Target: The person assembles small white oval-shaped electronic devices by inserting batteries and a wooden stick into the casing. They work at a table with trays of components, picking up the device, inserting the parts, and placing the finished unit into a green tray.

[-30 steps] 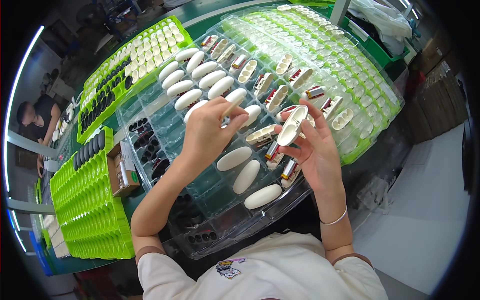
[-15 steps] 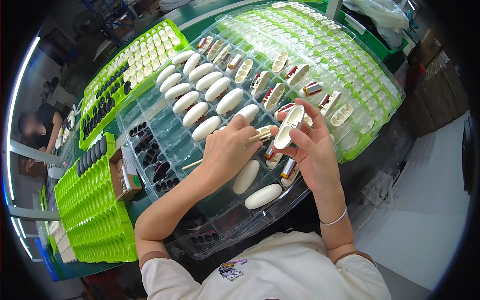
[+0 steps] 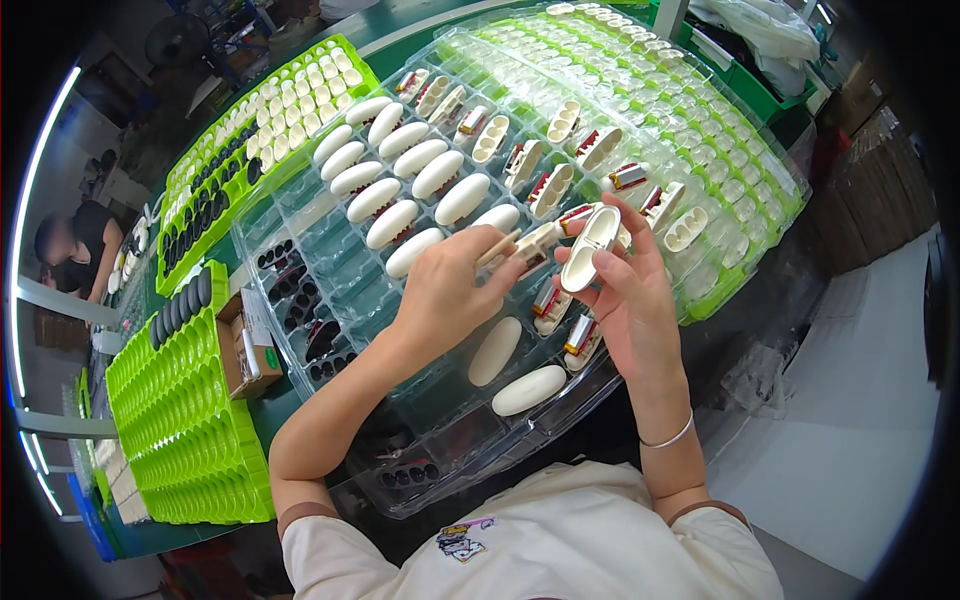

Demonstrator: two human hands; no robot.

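My right hand (image 3: pixel 637 300) pinches a white oval shell (image 3: pixel 588 250), its hollow inside facing up. My left hand (image 3: pixel 450 290) is closed, with a thin wooden stick (image 3: pixel 496 251) between its fingers. At its fingertips is a cream inner piece (image 3: pixel 533 246), apparently held between thumb and forefinger, beside the shell. Below the hands, small battery cells (image 3: pixel 579 334) with red and silver wrapping rest in cream pieces. Two closed white oval cases (image 3: pixel 529 391) lie near the front of the clear tray.
The clear compartment tray (image 3: pixel 350 290) carries rows of white oval cases (image 3: pixel 437 175) and cream inserts (image 3: pixel 562 121). Stacked clear-and-green trays (image 3: pixel 720 170) stand at right; green trays (image 3: pixel 190 420) with black and cream parts are at left. A co-worker (image 3: pixel 85 245) sits far left.
My left hand has shifted slightly left, and the stick is turned more upward. The cream piece now shows tilted at its fingertips. The shell in my right hand has turned a little and moved right.
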